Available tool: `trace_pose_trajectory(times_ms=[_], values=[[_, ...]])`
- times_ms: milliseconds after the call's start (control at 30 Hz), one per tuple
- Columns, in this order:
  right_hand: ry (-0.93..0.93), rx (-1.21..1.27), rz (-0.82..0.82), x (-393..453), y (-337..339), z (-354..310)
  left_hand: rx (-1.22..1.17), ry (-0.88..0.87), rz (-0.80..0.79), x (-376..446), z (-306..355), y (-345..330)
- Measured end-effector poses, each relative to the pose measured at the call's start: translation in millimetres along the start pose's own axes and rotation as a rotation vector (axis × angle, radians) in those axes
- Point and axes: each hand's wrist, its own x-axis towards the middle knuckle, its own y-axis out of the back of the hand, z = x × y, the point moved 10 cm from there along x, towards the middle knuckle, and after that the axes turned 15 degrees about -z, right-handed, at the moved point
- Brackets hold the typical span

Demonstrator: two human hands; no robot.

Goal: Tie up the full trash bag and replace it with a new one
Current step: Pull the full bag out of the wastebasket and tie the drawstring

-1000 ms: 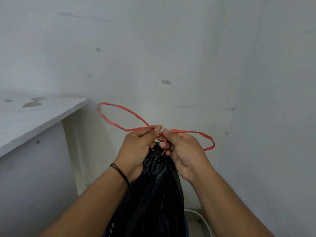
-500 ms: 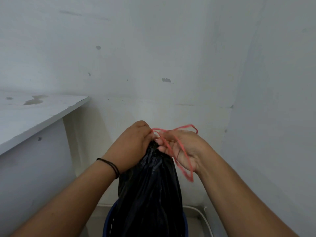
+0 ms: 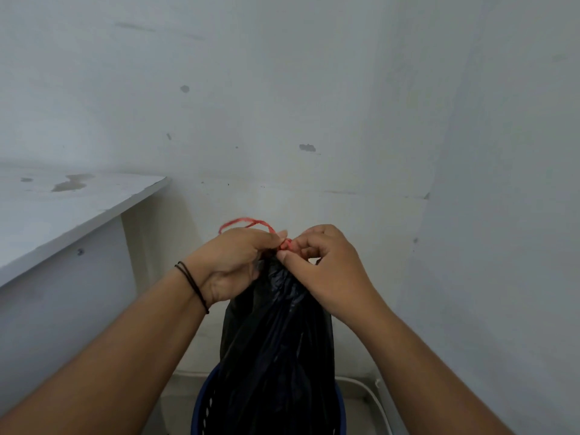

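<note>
A full black trash bag [image 3: 276,346] stands pulled up tall out of a blue bin [image 3: 201,406] at the bottom middle. Its gathered neck ends between my hands. A red drawstring [image 3: 248,222] loops up behind my left hand and bunches at the neck. My left hand [image 3: 232,262] grips the bag's neck and pinches the red drawstring with thumb and fingers. My right hand [image 3: 326,268] pinches the drawstring right at the neck, fingers curled. The two hands almost touch.
A white shelf [image 3: 62,208] juts from the left at about hand height, with a panel below it. White walls close in behind and on the right. A white cable [image 3: 373,400] runs along the floor beside the bin.
The wide red loops seen a second ago have been drawn in to a small loop over my left hand. The loop that hung over my right hand is gone, and that hand now pinches at the neck.
</note>
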Motion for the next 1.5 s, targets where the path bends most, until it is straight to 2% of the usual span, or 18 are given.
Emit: trace_pose_trajectory(times_ms=[100, 267, 367, 500, 600, 733, 900, 1133, 1267, 1400, 1500], values=[[0.011, -0.107, 0.027, 0.2, 4.9, -2.4, -0.006, -0.007, 0.033, 0.2, 1.6, 1.1], [-0.053, -0.143, -0.059, 1.8, 3.3, 1.1, -0.057, 0.023, 0.065, 3.6, -1.7, -0.9], [-0.030, -0.187, -0.010, 0.3, 3.4, -1.4, -0.079, 0.023, 0.074, 3.5, -1.8, -5.9], [-0.125, 0.033, -0.075, -7.9, 15.2, 4.2, -0.029, -0.032, 0.129, -0.2, 4.4, -2.4], [-0.174, 0.074, -0.165, -19.9, 29.4, 9.1, 0.041, -0.072, 0.147, -1.4, 9.1, -3.8], [-0.196, 0.162, -0.168, -32.2, 44.7, 23.8, 0.167, -0.092, 0.162, 1.2, 9.1, -9.2], [-0.110, 0.621, -0.133, -34.1, 49.1, 26.2, 0.165, -0.084, 0.194, 3.6, 4.3, -4.5], [-0.187, 0.206, -0.129, -32.7, 68.3, 20.2, 0.137, -0.064, 0.218, 1.7, 1.0, 2.6], [-0.204, -0.077, -0.128, -29.6, 75.5, 12.7, 0.184, -0.109, 0.212, 0.6, 5.0, 0.7], [-0.226, -0.272, -0.208, -22.4, 56.2, 8.7, 0.262, -0.156, 0.209, 0.1, 8.6, -4.7], [-0.202, -0.321, -0.252, -17.9, 32.1, 4.4, 0.316, -0.166, 0.225, -0.4, 9.9, -5.4]])
